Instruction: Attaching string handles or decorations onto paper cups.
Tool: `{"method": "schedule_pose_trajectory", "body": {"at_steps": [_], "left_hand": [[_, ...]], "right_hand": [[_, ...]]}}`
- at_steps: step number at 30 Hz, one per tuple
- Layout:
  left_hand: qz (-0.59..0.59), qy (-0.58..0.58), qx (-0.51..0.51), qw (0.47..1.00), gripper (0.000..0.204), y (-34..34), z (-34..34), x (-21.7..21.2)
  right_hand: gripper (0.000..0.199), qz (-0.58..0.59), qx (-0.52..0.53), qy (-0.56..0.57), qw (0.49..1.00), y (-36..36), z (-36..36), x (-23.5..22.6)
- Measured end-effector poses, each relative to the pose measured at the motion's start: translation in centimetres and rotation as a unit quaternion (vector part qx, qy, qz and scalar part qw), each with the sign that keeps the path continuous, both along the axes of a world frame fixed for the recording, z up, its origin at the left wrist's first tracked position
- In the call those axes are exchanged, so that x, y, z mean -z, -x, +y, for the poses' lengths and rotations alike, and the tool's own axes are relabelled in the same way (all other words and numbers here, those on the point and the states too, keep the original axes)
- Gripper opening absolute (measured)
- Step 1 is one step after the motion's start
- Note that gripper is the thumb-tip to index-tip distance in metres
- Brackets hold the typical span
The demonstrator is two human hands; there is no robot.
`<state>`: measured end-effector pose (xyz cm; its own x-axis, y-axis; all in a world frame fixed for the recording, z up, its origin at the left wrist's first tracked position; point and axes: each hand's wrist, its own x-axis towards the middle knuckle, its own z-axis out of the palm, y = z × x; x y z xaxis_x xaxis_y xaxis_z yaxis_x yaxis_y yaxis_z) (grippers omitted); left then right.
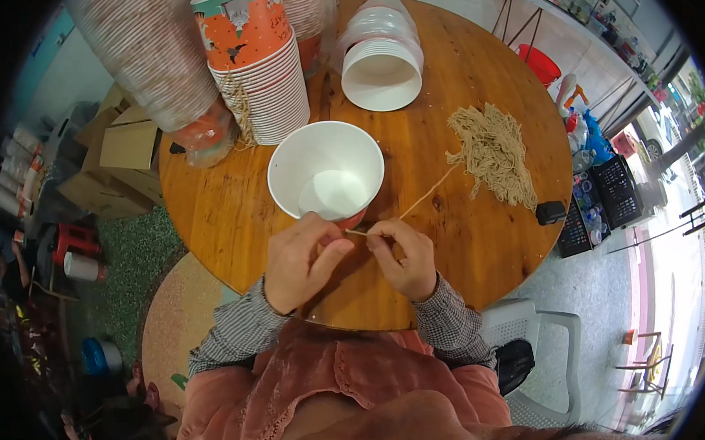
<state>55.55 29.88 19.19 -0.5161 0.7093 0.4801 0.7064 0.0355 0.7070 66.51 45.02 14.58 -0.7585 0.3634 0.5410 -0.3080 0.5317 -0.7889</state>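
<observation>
My left hand (303, 257) and my right hand (405, 257) meet near the front edge of the round wooden table. Pinched between the fingertips of both is a thin tan strand (358, 233), string-like or noodle-like. Its longer part (428, 192) runs from my right hand up to a tangled heap of the same strands (491, 152) on the table's right side. Just beyond my left fingers stands a large open paper tub (325, 162), white inside, with a bit of red outer wall showing. My left fingers are close to that wall; whether they touch it is hidden.
Behind the tub rises a tall stack of paper tubs (264, 98), several tan strands hanging on its side. Bagged stacks (157, 63) stand left of it, and bagged white tubs (381, 73) lie on their side. A small black box (550, 213) sits at the right edge.
</observation>
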Motion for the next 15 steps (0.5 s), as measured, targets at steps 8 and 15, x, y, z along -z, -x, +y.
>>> {"method": "schedule_pose_trajectory", "body": {"at_steps": [8,15], "left_hand": [[0.015,-0.03,0.028,0.999,0.009,-0.8,0.6,1.8],[0.006,-0.017,0.045,0.999,0.01,-1.1,0.7,1.6]], "right_hand": [[0.01,-0.004,-0.006,-0.016,1.0,-1.1,-0.8,-0.6],[0.014,-0.014,-0.007,0.061,0.998,-1.3,-0.6,0.7]]}}
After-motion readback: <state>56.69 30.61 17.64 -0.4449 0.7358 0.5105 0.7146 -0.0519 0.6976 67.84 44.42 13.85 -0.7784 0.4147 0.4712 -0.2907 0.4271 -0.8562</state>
